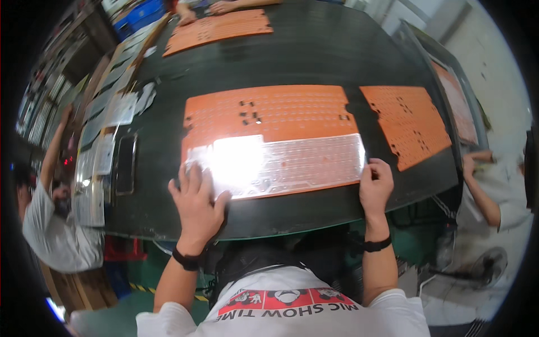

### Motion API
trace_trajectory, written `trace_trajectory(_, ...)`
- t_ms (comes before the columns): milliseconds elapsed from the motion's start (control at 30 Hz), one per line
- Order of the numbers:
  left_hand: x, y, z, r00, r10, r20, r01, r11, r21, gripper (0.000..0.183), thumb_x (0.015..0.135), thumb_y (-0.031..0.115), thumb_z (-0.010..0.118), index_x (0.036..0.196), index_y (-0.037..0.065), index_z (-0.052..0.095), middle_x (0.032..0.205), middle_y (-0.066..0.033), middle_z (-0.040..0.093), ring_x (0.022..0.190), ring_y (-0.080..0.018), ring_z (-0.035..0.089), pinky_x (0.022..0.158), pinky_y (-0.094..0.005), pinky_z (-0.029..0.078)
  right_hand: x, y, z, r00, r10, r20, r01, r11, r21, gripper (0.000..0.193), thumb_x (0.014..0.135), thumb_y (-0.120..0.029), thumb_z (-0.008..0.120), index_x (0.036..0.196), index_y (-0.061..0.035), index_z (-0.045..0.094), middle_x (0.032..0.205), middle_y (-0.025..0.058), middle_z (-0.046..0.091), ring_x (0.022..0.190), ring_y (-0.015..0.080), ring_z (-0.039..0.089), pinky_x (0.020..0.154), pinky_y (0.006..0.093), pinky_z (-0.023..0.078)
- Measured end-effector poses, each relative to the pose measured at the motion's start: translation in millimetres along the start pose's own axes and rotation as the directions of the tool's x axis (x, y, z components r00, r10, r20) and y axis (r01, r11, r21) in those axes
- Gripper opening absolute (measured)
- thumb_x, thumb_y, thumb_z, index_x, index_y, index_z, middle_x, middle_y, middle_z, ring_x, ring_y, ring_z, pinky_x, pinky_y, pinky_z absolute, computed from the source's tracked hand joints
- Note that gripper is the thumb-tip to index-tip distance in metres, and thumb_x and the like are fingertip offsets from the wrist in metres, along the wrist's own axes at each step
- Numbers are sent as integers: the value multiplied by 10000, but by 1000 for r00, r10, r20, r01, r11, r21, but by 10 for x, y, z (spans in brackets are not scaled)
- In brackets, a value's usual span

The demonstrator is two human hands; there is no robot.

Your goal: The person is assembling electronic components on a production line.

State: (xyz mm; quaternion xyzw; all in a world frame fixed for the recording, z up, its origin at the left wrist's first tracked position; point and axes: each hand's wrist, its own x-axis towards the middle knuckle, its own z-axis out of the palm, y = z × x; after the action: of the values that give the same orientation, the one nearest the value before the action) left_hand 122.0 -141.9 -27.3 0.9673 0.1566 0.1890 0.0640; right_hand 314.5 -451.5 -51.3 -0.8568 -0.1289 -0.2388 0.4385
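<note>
A large orange board (292, 112) with rows of small marks and several black patches lies in front of me on the dark table. Over its near half rests a shiny clear plastic sheet (314, 160) patterned with fine lines, glaring white toward its left. My left hand (196, 202) lies with fingers spread on the left end of the sheet, thumb apart. At the sheet's right edge my right hand (376, 182) is closed, thumb and forefinger pinching the corner. Part of that grip is hidden by the curled fingers.
Another orange board (407, 123) lies to the right, and one more (219, 31) at the far side under another person's hands. A phone-like dark slab (127, 163) is on the left, beside stacked clear sheets (104, 154). People sit at both sides.
</note>
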Motion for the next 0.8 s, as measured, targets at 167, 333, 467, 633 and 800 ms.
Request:
trace_trajectory(167, 9, 24, 22, 999, 28, 19, -28, 1000, -2, 509, 813, 252, 644, 1225, -30, 548, 1400, -252, 402, 1343, -449, 277, 1034, -623, 183, 6, -85, -48, 996, 92, -7, -92, 996, 1, 53, 796, -14, 622, 769, 27, 603, 972, 170, 613, 824, 286, 607, 703, 342, 482)
trace_trajectory(333, -17, 17, 33, 1000, 27, 0, -27, 999, 26, 540, 795, 303, 654, 1199, -40, 552, 1390, -288, 373, 1324, -471, 280, 1002, -632, 207, -14, -77, -46, 1000, 27, 6, -26, 996, -81, 55, 761, -7, 620, 763, 18, 572, 951, 184, 601, 913, 331, 582, 794, 396, 464)
trace_trajectory(467, -2, 20, 54, 999, 23, -31, -22, 1000, 16, 532, 795, 295, 659, 1195, -39, 554, 1387, -287, 376, 1324, -469, 282, 998, -629, 216, 8, -151, -57, 998, -13, -63, 3, 988, -152, 145, 755, -8, 612, 884, 12, 548, 1027, 208, 566, 977, 356, 555, 846, 405, 449)
trace_trajectory(633, -10, 8, 37, 999, 29, -36, -29, 1000, 6, 534, 794, 298, 663, 1190, -40, 548, 1377, -287, 385, 1323, -462, 287, 994, -628, 221, 9, -274, -95, 973, -192, 125, 203, 976, -79, 293, 782, -86, 626, 1048, 8, 547, 1195, 242, 489, 1111, 403, 478, 945, 443, 395)
trace_trajectory(800, -12, -2, 52, 998, 52, -30, -52, 999, 10, 545, 797, 309, 660, 1195, -41, 531, 1365, -287, 394, 1320, -458, 290, 995, -630, 221, -46, -266, -73, 849, -281, 447, 415, 879, -236, 450, 822, -280, 650, 1182, -28, 556, 1389, 264, 364, 1285, 470, 321, 1049, 580, 258)
